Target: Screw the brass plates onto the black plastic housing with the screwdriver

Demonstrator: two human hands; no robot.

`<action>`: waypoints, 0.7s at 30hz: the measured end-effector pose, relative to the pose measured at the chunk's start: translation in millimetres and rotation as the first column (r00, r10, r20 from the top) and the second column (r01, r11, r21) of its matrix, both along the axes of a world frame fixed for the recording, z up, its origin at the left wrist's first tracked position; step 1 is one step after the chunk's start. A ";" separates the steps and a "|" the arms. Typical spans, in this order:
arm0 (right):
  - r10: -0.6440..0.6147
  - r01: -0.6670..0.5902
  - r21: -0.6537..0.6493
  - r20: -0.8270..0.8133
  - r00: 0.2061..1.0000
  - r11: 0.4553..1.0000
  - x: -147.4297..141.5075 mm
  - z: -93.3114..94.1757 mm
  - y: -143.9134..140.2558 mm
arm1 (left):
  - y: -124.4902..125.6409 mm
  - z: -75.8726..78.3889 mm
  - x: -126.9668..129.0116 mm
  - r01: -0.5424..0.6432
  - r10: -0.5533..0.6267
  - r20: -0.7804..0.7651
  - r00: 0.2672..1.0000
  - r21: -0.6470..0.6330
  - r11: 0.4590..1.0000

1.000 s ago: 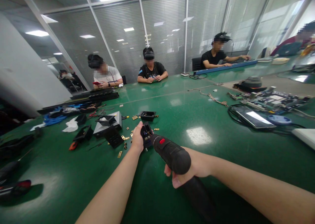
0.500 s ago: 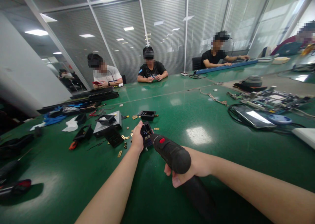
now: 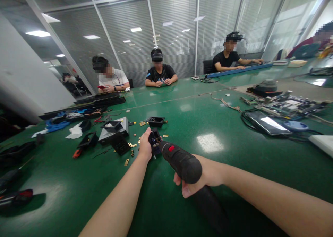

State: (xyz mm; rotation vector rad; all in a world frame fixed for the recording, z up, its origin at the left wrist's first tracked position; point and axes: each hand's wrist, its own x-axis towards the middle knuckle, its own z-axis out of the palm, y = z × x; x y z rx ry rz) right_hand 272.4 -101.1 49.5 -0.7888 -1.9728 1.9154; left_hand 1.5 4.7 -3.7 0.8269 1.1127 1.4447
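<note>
While the right hand (image 3: 205, 177) grips a black driver (image 3: 180, 161) with fingers wrapped round its handle, the left hand (image 3: 145, 146) pinches a small black part (image 3: 155, 142) at twelve o'clock of the driver on the green table (image 3: 221, 126)

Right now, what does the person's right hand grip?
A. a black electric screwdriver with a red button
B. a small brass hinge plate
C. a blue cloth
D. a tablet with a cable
A: the right hand wraps the black electric screwdriver with a red button, its tip at the small black plastic part held by the left hand.
</note>
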 end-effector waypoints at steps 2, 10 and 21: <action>0.001 -0.001 0.006 -0.004 1.000 1.000 0.4 -1.0 0.4 | -0.1 -0.1 -0.1 0.000 0.000 0.001 1.000 0.004 1.000; 0.003 -0.003 0.017 -0.014 1.000 1.000 0.5 -1.5 1.2 | 0.1 -0.6 -0.5 0.011 -0.011 -0.007 1.000 0.009 1.000; -0.004 0.004 -0.016 -0.011 1.000 1.000 -0.7 2.8 0.0 | -1.4 2.1 0.3 0.013 -0.013 -0.006 1.000 0.000 1.000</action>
